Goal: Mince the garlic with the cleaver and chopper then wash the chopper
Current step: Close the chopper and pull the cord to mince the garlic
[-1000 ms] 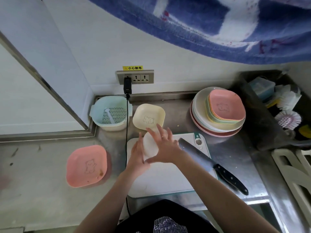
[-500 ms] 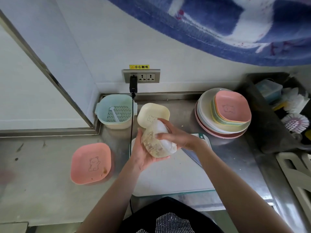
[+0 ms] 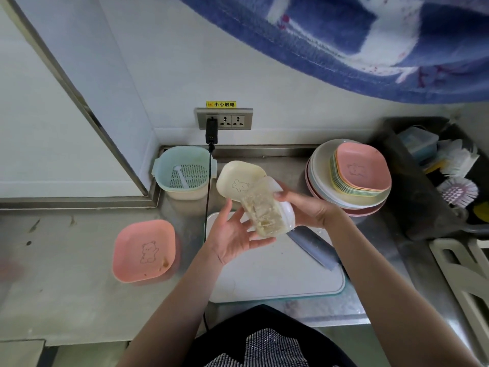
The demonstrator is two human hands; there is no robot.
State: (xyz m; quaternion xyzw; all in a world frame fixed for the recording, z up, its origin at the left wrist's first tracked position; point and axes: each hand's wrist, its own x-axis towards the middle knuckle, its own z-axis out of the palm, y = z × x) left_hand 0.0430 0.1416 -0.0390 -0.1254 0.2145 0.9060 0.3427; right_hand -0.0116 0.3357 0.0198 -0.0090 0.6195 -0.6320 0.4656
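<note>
Your steel counter [image 3: 79,287] meets a white wall with a socket [image 3: 224,118]. Above the cutting board [image 3: 277,276], your right hand [image 3: 312,207] grips the chopper [image 3: 264,210], its clear cup resting on your open left hand [image 3: 232,234]; the cleaver [image 3: 312,246] lies on the board.

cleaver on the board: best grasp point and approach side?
Take the cleaver by its handle, though that end is hidden under the right forearm; only the blade shows, lying flat on the cutting board and pointing up-left. Judging by that pose, come from the lower right, along the blade's line. The flat blade offers only a sharp edge to pinch.
</note>
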